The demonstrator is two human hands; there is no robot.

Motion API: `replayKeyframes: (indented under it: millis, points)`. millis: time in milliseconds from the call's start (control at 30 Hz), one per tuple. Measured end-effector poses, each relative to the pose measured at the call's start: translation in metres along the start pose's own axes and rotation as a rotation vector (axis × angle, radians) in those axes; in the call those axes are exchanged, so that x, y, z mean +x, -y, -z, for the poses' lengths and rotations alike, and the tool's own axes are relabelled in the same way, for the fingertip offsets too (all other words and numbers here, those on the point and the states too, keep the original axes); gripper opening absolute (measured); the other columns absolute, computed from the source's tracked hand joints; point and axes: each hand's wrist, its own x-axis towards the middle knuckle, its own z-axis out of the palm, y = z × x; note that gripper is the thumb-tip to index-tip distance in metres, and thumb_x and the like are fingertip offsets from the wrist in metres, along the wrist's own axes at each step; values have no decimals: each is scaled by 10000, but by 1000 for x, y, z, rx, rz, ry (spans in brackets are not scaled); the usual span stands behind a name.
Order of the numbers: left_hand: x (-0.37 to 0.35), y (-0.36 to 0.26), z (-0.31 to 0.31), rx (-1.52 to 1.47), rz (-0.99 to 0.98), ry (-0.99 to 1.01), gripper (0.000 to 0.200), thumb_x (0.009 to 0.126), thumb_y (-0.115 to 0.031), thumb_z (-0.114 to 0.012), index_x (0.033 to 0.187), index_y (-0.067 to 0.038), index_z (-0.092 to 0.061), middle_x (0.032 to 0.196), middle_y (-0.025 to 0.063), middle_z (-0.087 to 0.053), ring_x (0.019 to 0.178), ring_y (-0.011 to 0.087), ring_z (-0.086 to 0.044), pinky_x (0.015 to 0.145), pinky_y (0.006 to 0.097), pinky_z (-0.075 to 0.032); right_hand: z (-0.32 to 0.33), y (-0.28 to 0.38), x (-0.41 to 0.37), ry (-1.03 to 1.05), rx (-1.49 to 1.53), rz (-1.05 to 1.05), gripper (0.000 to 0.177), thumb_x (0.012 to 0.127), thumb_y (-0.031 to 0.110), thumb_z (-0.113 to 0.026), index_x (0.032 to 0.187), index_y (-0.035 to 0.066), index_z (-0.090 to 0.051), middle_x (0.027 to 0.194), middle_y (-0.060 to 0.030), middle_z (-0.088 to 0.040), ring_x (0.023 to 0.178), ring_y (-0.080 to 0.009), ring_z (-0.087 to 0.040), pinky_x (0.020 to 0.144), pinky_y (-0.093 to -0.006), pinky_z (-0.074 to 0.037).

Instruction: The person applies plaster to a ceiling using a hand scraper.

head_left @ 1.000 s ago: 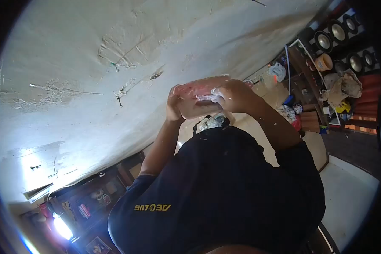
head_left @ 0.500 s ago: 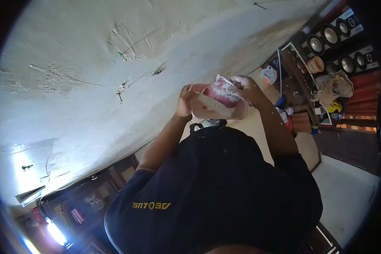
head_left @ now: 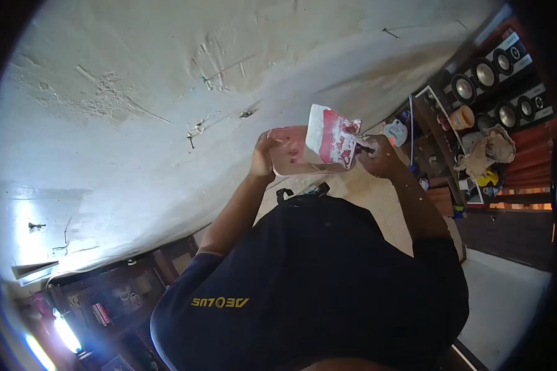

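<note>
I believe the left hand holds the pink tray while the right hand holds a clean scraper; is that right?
Not quite: the head view shows the scraper smeared with white paste. The right hand does hold it, the left hand the pink tray.

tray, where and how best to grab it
Probably grip the tray by its left wall, coming from the left like the left hand: the raised edge offers a hold, while the scraper and right hand crowd the opposite side.
</note>
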Motion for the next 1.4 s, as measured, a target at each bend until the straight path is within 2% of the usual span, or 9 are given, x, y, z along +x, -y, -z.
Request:
replayKeyframes:
  millis: [67, 167, 700, 800, 1033, 1233, 1267, 1300, 1400]
  points:
    - [-1, -1, 5, -51, 52, -67, 387, 772, -196, -420, 1081, 5, -537, 1011, 129, -590, 930, 254, -593, 837, 395, -495, 2, -3, 8, -77, -304, 423, 189, 718, 86, -625, 885, 0, -645, 771, -181, -643, 680, -316, -633, 637, -364, -510]
    - [-4, -11, 3, -31, 30, 12, 378, 781, -200, -417, 1085, -7, -533, 1009, 123, -590, 931, 251, -592, 832, 399, -495, 1, -8, 14, -143, -338, 546, 206, 706, 102, -648, 893, 15, -654, 779, -165, -646, 713, -357, -622, 628, -389, -515]
    - [-4, -20, 13, -25, -70, -53, 443, 839, -274, -376, 1185, -31, -510, 1121, 132, -585, 1030, 279, -580, 898, 414, -467, -26, 15, 73, -538, -241, 981, 115, 736, -9, -610, 836, 12, -662, 725, -126, -649, 569, -248, -623, 518, -322, -502]
    - [4, -13, 31, 1, -135, -26, 415, 856, -276, -378, 1164, -35, -513, 1092, 119, -587, 1003, 264, -580, 882, 397, -471, -50, 19, 90, -476, 251, 750, 81, 819, 62, -632, 856, -7, -655, 702, -110, -656, 550, -133, -616, 484, -262, -471]
    - [-11, -11, 39, 16, -147, -135, 410, 842, -323, -447, 1137, -49, -522, 1055, 105, -587, 957, 254, -585, 808, 418, -501, -51, -8, 161, -538, 173, 185, 162, 857, 172, -613, 877, 12, -634, 531, -52, -563, 411, -110, -514, 426, -265, -409]
    - [-38, -18, 40, -26, -165, -107, 581, 760, -430, -537, 1166, -15, -505, 1080, 132, -585, 959, 259, -594, 803, 417, -509, 26, -57, 149, -567, 645, 32, 137, 866, 179, -634, 878, 42, -648, 567, 25, -539, 427, -70, -459, 376, -238, -332]
    - [-43, -22, 37, 1, -165, -67, 601, 755, -440, -542, 1170, -7, -502, 1089, 140, -584, 966, 260, -594, 803, 417, -508, 12, -97, 170, -744, 646, 413, 110, 862, 153, -645, 893, 48, -653, 585, 38, -523, 416, -42, -415, 360, -214, -280]
    - [-46, -23, 35, 28, -165, -27, 621, 749, -449, -547, 1173, 2, -499, 1097, 149, -584, 973, 261, -593, 804, 417, -508, 10, -93, 163, -737, 647, 410, 110, 862, 153, -645, 893, 48, -653, 585, 38, -523, 416, -42, -415, 360, -214, -280]
    - [-45, -10, 44, -47, -134, -173, 635, 744, -454, -550, 1176, 8, -492, 1109, 159, -580, 987, 272, -591, 805, 415, -508, -11, -35, 125, -377, 771, 65, 118, 850, 133, -659, 912, 32, -655, 638, 25, -571, 457, -42, -436, 402, -214, -318]
